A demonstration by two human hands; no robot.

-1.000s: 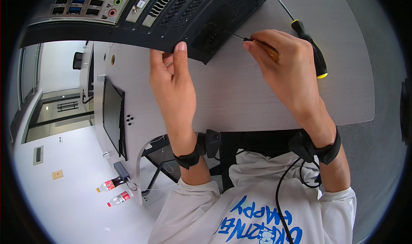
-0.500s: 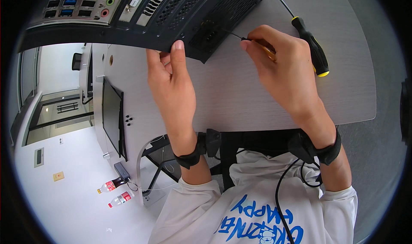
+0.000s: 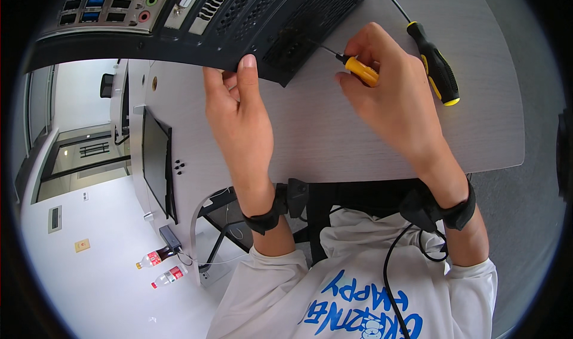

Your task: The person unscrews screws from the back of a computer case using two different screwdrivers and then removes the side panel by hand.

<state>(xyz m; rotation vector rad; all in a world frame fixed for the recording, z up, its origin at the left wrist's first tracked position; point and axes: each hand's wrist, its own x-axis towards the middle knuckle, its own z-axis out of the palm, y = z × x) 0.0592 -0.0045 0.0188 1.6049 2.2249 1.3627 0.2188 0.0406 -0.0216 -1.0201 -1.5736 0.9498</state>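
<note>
A black computer case with ports and slot covers takes up the upper left of the table. My left hand grips its near lower edge, thumb on the outer face and fingers curled beneath. A small screwdriver with a yellow-orange handle is held in my right hand, between the thumb and fingers. Its thin shaft points left toward the vented corner of the case; I cannot tell whether the tip touches a screw. Right of that hand lies a larger black-and-yellow screwdriver.
Several small black pieces lie on the grey table, beside a dark monitor. Black bands circle both wrists, and a black cable hangs over my shirt. Two bottles stand beyond the table at lower left.
My right hand's fingers have shifted up and loosened around the small screwdriver, so more of its handle shows. The left hand and case stay nearly put.
</note>
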